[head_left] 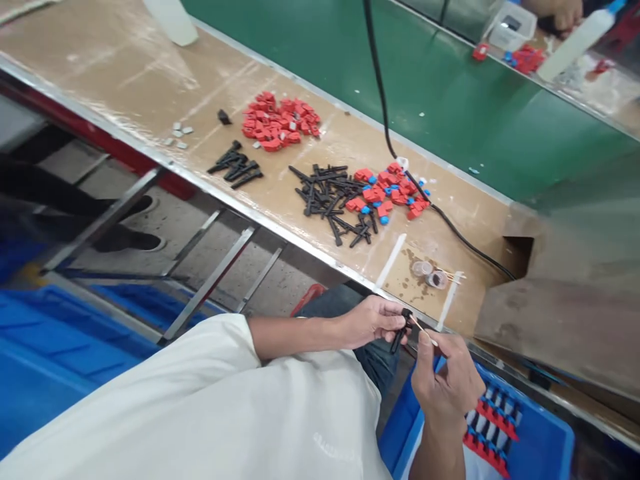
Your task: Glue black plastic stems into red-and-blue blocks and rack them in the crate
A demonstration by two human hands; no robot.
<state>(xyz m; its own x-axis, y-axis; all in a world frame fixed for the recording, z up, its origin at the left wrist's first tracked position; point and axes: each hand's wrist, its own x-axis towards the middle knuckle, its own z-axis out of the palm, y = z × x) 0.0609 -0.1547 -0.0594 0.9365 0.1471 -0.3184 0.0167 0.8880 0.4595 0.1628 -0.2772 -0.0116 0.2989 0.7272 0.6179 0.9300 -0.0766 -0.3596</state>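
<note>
Swab between right fingers, black part between left fingers

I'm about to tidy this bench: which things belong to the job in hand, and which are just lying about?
Seemingly in the job:
- black part, in the left hand
- thin stick, in the right hand
- small cup, dark inside
- loose black pieces, probably

Apparently just lying about:
- black cable
- pale bottle
</note>
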